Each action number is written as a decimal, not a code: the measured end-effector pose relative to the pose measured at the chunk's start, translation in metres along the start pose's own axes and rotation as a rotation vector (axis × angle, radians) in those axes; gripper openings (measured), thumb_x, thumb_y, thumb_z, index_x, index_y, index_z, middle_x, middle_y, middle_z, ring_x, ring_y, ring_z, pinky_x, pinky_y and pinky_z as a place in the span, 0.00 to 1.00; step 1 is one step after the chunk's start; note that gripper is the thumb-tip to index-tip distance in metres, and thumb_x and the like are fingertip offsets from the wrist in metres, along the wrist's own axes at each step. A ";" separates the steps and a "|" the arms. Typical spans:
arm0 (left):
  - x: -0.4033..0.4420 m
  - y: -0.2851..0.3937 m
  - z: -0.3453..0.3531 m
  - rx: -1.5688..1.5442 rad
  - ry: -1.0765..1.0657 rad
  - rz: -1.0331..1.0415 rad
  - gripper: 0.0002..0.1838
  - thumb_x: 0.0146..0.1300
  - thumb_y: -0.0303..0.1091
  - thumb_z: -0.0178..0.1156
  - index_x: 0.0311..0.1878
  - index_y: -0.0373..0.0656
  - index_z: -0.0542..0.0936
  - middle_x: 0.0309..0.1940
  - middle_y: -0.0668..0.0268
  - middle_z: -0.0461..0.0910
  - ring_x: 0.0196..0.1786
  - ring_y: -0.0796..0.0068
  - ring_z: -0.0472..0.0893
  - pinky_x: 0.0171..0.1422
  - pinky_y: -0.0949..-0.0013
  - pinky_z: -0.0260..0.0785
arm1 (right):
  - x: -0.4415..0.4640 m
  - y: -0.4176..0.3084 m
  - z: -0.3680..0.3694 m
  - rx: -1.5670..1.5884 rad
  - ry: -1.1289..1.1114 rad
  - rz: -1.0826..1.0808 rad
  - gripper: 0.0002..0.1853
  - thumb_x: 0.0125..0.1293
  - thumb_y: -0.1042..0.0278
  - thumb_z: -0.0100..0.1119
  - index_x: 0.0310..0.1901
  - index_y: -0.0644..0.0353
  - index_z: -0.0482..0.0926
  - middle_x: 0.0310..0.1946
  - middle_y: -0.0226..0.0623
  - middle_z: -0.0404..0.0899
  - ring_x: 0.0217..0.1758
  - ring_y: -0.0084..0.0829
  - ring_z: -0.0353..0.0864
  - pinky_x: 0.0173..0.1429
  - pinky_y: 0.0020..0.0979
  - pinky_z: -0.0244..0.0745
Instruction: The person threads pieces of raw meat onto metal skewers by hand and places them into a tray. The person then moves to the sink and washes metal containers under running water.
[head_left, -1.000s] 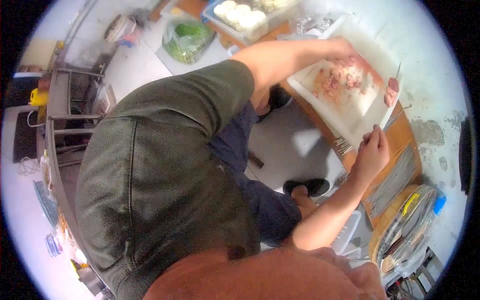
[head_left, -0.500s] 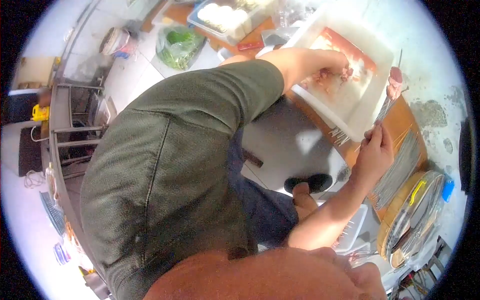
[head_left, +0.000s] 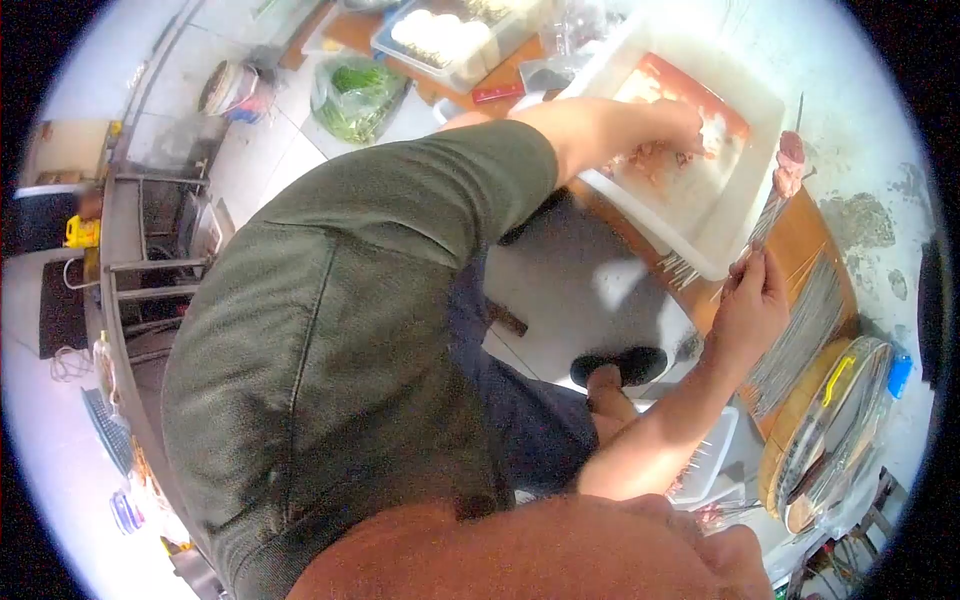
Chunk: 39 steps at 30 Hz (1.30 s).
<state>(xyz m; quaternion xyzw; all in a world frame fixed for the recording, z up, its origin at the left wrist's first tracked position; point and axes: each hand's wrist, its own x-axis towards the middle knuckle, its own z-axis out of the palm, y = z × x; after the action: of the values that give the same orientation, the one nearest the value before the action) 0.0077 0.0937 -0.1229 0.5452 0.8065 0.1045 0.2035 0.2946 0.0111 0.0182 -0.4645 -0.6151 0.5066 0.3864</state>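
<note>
My left hand (head_left: 683, 128) is down in a white tray (head_left: 700, 245), its fingers curled together over small pieces of raw meat (head_left: 650, 160). Whatever those fingers hold is hidden. A reddish slab (head_left: 700, 95) lies along the tray's far side. Beyond the tray's right edge, my right hand (head_left: 752, 290) is closed around the lower ends of several thin metal skewers (head_left: 768, 218). Chunks of raw meat (head_left: 788, 165) are threaded near the top, and a bare tip points upward.
Loose skewers (head_left: 800, 335) lie on the wooden table (head_left: 795, 245) beside my right hand. A round wooden-rimmed item (head_left: 790, 440) stands nearby. At the back are a red-handled tool (head_left: 497, 93), a container of white items (head_left: 445, 40) and a bag of greens (head_left: 358, 98).
My left hand has shifted slightly within the tray, and less meat shows at its fingertips. My right hand with the skewers has barely moved.
</note>
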 end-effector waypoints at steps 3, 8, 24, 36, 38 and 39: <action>0.011 0.003 0.011 -0.055 0.034 -0.001 0.25 0.59 0.59 0.61 0.43 0.44 0.85 0.41 0.58 0.85 0.46 0.57 0.82 0.52 0.55 0.73 | -0.002 -0.005 0.001 -0.023 -0.017 0.018 0.12 0.68 0.65 0.59 0.42 0.65 0.86 0.23 0.28 0.79 0.24 0.18 0.73 0.29 0.22 0.67; 0.030 0.006 -0.005 0.133 -0.121 0.158 0.26 0.56 0.56 0.66 0.46 0.43 0.84 0.43 0.58 0.85 0.46 0.56 0.82 0.52 0.56 0.73 | -0.005 -0.009 -0.001 -0.047 0.031 0.050 0.12 0.67 0.64 0.60 0.41 0.65 0.86 0.23 0.28 0.79 0.26 0.17 0.74 0.31 0.21 0.68; -0.003 -0.079 -0.014 0.145 -0.284 0.302 0.13 0.56 0.42 0.63 0.37 0.43 0.86 0.35 0.56 0.84 0.40 0.60 0.82 0.45 0.59 0.73 | -0.002 0.000 -0.005 -0.101 0.022 -0.034 0.13 0.67 0.63 0.58 0.42 0.62 0.86 0.22 0.27 0.79 0.25 0.18 0.75 0.32 0.24 0.70; -0.051 -0.041 -0.029 0.275 -0.255 0.328 0.12 0.61 0.38 0.58 0.41 0.43 0.85 0.38 0.57 0.84 0.43 0.60 0.82 0.51 0.60 0.73 | -0.002 -0.004 -0.003 -0.093 -0.017 0.001 0.13 0.68 0.62 0.59 0.45 0.62 0.86 0.24 0.28 0.80 0.26 0.18 0.75 0.32 0.23 0.70; -0.055 -0.037 -0.026 0.331 -0.208 0.380 0.12 0.60 0.36 0.56 0.41 0.43 0.85 0.38 0.58 0.84 0.42 0.59 0.82 0.49 0.59 0.73 | -0.001 -0.004 -0.001 -0.093 -0.013 0.019 0.13 0.68 0.63 0.59 0.45 0.62 0.86 0.25 0.28 0.80 0.26 0.18 0.75 0.32 0.22 0.69; -0.056 -0.036 -0.026 0.359 -0.210 0.388 0.13 0.61 0.36 0.55 0.43 0.42 0.84 0.40 0.58 0.84 0.43 0.59 0.82 0.49 0.58 0.73 | -0.001 -0.003 -0.001 -0.077 -0.013 0.023 0.13 0.68 0.63 0.59 0.45 0.62 0.86 0.25 0.28 0.80 0.26 0.18 0.75 0.32 0.22 0.69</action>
<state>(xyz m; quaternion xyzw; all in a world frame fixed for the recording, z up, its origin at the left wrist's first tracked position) -0.0157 0.0295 -0.1018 0.7246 0.6671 -0.0602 0.1624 0.2950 0.0104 0.0214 -0.4829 -0.6313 0.4898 0.3583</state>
